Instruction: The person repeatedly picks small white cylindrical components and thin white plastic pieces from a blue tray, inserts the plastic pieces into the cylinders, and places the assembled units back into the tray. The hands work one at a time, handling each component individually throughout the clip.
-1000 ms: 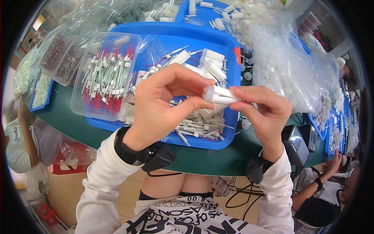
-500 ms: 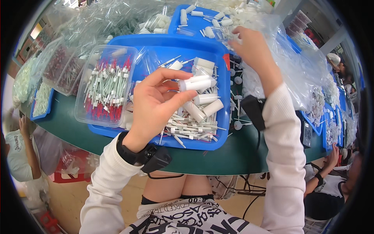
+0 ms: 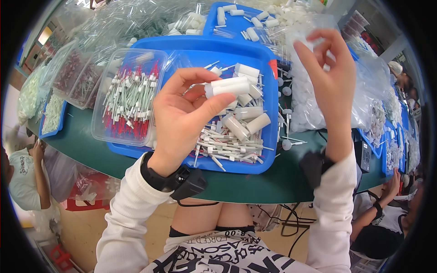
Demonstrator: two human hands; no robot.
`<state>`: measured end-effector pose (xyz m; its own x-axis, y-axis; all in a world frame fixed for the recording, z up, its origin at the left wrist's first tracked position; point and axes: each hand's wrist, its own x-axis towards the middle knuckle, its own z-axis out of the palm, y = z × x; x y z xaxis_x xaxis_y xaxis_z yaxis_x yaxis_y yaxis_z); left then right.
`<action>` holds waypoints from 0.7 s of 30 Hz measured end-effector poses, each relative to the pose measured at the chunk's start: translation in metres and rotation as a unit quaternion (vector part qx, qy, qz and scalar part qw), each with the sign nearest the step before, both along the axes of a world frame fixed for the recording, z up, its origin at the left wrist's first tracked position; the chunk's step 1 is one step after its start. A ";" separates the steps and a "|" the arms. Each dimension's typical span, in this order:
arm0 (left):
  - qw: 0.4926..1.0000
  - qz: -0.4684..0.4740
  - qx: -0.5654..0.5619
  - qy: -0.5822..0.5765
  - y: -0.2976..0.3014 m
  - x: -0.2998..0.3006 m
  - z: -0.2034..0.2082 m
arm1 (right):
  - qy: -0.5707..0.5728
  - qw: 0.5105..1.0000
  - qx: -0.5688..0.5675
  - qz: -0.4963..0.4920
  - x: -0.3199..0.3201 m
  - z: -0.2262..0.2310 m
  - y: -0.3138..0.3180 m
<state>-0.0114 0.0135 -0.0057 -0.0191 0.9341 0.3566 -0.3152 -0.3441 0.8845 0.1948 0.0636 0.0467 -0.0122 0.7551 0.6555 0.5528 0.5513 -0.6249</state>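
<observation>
We see bright light, our right hand (image 3: 336, 77) a bit blurry, shiny spots on a clear bag (image 3: 368, 93), bendy edges, black corners

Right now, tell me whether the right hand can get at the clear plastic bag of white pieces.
Probably yes: the right hand overlaps the clear plastic bag in this view, with nothing visible between them, though blur hides whether that hand holds something.
</observation>
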 end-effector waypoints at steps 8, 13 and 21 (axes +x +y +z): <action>0.996 -0.082 -0.020 -0.015 -0.001 0.000 0.003 | 0.236 0.917 -0.178 0.267 0.003 -0.037 -0.044; 0.995 -0.096 -0.013 -0.012 0.000 0.002 0.001 | 0.172 0.927 -0.144 0.301 0.003 -0.043 -0.043; 0.989 -0.124 -0.079 -0.030 0.000 0.001 -0.002 | 0.184 0.947 -0.067 0.254 -0.004 -0.049 -0.048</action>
<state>-0.0099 0.0138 -0.0075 0.2001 0.9569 0.2106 -0.4258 -0.1087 0.8983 0.1904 0.0157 -0.0022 -0.1859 0.7901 0.5841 -0.0327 0.5891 -0.8074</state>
